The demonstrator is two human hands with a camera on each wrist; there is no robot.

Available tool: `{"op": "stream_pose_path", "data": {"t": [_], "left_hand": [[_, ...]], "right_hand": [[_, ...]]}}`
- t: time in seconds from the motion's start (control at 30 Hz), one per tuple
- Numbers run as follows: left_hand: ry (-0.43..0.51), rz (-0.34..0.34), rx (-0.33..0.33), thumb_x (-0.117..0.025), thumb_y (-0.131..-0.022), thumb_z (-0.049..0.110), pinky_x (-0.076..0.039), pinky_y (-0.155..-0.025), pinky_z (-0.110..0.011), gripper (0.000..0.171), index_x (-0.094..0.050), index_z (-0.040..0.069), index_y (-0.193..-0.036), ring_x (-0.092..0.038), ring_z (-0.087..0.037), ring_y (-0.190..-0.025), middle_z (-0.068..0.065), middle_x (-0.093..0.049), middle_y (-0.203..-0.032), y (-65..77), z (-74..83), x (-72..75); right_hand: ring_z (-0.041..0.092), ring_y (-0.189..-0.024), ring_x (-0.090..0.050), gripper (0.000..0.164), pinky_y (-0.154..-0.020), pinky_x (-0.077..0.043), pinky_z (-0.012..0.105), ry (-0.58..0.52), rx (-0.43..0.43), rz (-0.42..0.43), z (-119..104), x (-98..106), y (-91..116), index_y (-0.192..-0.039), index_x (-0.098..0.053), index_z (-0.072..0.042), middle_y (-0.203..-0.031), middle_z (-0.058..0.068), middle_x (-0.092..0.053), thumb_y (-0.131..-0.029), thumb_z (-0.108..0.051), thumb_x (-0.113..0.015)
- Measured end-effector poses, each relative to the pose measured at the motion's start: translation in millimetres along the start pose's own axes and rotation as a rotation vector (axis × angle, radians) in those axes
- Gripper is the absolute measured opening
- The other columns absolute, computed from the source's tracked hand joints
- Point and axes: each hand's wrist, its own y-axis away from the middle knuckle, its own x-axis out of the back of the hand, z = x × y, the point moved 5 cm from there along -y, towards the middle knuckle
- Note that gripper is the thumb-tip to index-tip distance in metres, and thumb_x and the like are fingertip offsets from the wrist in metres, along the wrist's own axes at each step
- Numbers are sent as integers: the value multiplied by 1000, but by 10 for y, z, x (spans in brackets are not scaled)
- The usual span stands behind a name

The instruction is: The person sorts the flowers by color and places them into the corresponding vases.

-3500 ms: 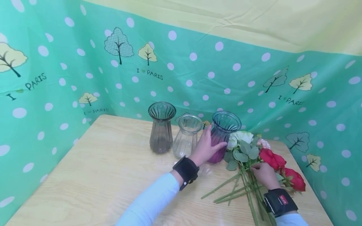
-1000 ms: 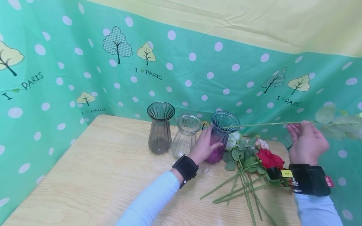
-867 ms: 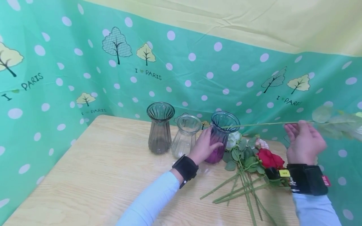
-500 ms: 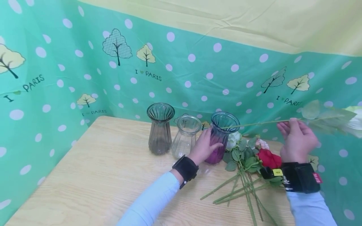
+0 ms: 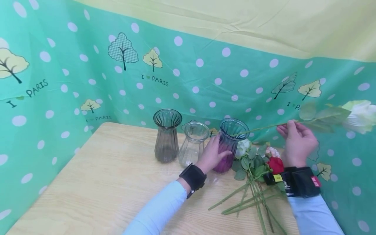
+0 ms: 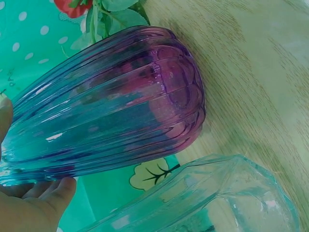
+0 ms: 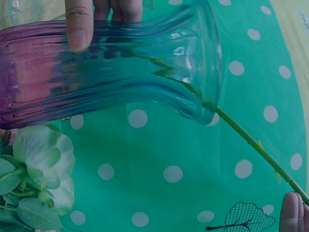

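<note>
My left hand (image 5: 211,156) grips the blue-and-purple ribbed glass vase (image 5: 226,156) around its side; in the left wrist view the vase (image 6: 125,106) fills the middle. My right hand (image 5: 299,142) pinches the green stem of a white artificial rose (image 5: 359,116), whose bloom points right. In the right wrist view the stem's (image 7: 256,147) lower end lies inside the vase mouth, slanting across the rim. Only the right fingertips (image 7: 291,212) show there.
Left of that vase stand a clear glass vase (image 5: 192,148) and a grey glass vase (image 5: 166,143). Several artificial flowers lie on the wooden table (image 5: 97,182) at right, among them a red rose (image 5: 275,164) and a white one (image 5: 242,147). A polka-dot cloth (image 5: 164,98) hangs behind.
My right hand first reached into the flower pile, then lifted a white rose out. It has since moved left, carrying the stem further into the vase. My left hand keeps its place.
</note>
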Motion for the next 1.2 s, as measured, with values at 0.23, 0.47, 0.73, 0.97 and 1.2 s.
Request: {"op": "stream_pose_path", "data": {"t": [0.23, 0.47, 0.73, 0.97, 1.2], "left_hand": [[-8, 17, -14, -65, -84, 42, -39, -109, -36, 80, -29, 2, -143, -44, -26, -130, -15, -44, -140, -5, -16, -7], [-10, 16, -14, -64, -84, 43, -39, -109, -36, 80, -30, 2, -143, -44, -26, -130, -15, -44, -140, -7, -20, -6], [-3, 9, -12, -64, -84, 43, -38, -110, -36, 80, -30, 2, -143, -43, -26, -131, -14, -43, -141, 8, -18, -8], [7, 11, -7, -64, -84, 42, -39, -109, -36, 79, -31, 3, -143, -44, -26, -130, -14, -44, -140, 14, -24, -8], [-3, 16, -9, -64, -84, 43, -40, -109, -35, 79, -31, 3, -143, -44, -25, -130, -13, -44, -140, 10, -23, -5]], "right_hand": [[17, -66, -68, 20, -68, -59, 23, 40, -2, -52, 79, -104, 39, -93, -62, 1, -77, 9, -66, -79, -7, -73], [12, -71, -69, 26, -71, -57, 20, 223, -10, -142, 230, -202, 127, -100, -63, 0, -82, 4, -68, -82, -16, -71], [12, -71, -69, 21, -70, -57, 19, 231, -18, -190, 370, -243, 199, -97, -63, -1, -80, 4, -69, -83, -16, -70], [12, -67, -68, 17, -68, -58, 20, 200, 45, -179, 463, -260, 197, -95, -63, -1, -77, 5, -68, -83, -10, -70], [8, -65, -65, 24, -66, -57, 17, 217, 40, -154, 481, -288, 190, -103, -60, 0, -77, 1, -65, -82, -8, -70]]}}
